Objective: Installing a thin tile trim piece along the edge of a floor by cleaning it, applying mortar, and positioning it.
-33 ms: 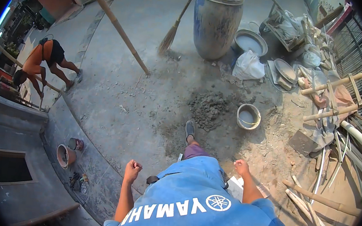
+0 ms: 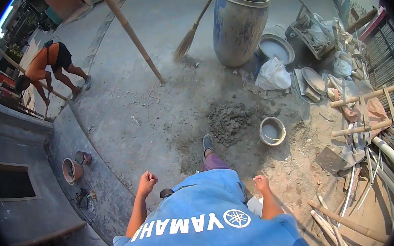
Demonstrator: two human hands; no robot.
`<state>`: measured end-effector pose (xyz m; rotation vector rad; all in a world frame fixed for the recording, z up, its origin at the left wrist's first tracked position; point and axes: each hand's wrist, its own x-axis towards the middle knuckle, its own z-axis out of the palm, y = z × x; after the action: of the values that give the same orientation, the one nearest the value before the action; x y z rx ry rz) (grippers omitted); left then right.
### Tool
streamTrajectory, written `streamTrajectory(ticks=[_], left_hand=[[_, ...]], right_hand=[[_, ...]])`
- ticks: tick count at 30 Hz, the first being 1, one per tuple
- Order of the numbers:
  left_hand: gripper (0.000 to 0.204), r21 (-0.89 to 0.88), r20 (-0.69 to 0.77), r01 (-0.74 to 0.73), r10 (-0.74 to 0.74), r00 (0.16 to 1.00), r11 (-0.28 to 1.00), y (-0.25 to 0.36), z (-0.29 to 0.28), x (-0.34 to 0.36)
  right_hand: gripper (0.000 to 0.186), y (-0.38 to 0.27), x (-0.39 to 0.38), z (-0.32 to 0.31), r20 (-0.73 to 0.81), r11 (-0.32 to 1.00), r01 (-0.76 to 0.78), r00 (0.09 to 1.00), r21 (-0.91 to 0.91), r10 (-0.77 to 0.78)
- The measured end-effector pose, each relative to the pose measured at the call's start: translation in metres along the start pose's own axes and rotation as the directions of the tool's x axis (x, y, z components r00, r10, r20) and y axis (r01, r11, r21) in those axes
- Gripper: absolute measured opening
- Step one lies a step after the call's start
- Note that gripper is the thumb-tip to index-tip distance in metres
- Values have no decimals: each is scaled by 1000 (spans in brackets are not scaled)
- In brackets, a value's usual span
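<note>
Walking toward the mortar pile, the person kept both left hand and right hand fisted on nothing, while the small bucket just right of the pile, probably heavy and sloshing, seemingly wanted lifting by its rim.

Mortar pile left of bucket, barrel behind.

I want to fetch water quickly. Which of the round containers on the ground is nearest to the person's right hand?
The small bucket beside the cement pile. The tall barrel and wide basin stand farther from the right hand.
</note>
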<state>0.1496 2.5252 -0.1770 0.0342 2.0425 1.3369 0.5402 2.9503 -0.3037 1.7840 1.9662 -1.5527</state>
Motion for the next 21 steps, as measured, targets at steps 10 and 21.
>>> streamTrajectory(ticks=[10, 21], left_hand=[[13, -135, -196, 118, -143, 970, 984, 115, -17, 188], [7, 388, 98, 507, -581, 808, 770, 132, -19, 454]], right_hand=[[19, -425, 252, 35, 206, 890, 454, 867, 42, -453], [26, -807, 470, 45, -71, 650, 758, 646, -53, -760]])
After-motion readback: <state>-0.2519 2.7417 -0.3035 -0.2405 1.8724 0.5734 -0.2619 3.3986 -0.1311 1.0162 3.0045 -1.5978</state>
